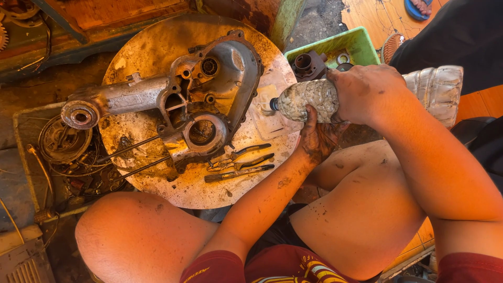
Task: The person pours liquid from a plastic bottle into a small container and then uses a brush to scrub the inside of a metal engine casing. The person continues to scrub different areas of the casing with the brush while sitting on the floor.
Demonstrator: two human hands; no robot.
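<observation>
Item one, the landmark: a grey cast-metal engine casing (201, 99), grimy, lying flat on a round rusty metal plate (157, 47) that serves me as a counter, its long arm reaching away to the left. Item two: a crumpled clear plastic bottle (309, 99), lying on its side just right of the casing, its dark cap end pointing toward the casing's right edge. My left hand (319, 137) cups the bottle from below, fingers curled up around its belly; my right hand (364, 91) is closed over the top of it, so both hands have a firm hold on the bottle. Item three: three dirty hand tools (238, 162), pliers among them, laid side by side on the plate just below the casing. Item four: a green plastic tray (361, 42) of small metal parts, up and to the right of the casing, behind the bottle. Item five: a tangle of wire and a round part (63, 141) on the floor, left of and below the casing. Step in hand, as I judge it: the bottle is brought to the casing and tipped level. The next move calls for steady aim of the spout and a measured squeeze.
</observation>
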